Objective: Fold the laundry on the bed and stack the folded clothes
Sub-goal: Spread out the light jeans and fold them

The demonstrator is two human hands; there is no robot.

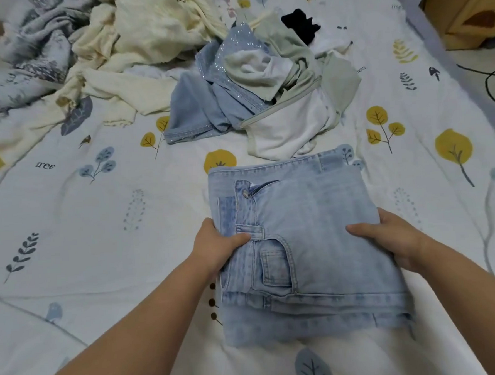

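Denim in pale blue is what the folded jeans are made of, and they are seen near the middle of the bed. The jeans are held at both sides. The left edge is gripped by the left hand, with the thumb laid on top by a belt loop. The right edge is gripped by the right hand, with the thumb pressed flat on the cloth. The other fingers of both hands are hidden under the jeans. A button and an open zip are shown near the far left part of the fold.

Farther away, a messy pile of blue, green and white clothes is left unfolded. A black item is seen just behind it. A cream cloth is bunched up at the far left, beside a grey leafy blanket. The bed sheet is printed with yellow and blue leaves. A wooden box is seen at the far right, off the bed.
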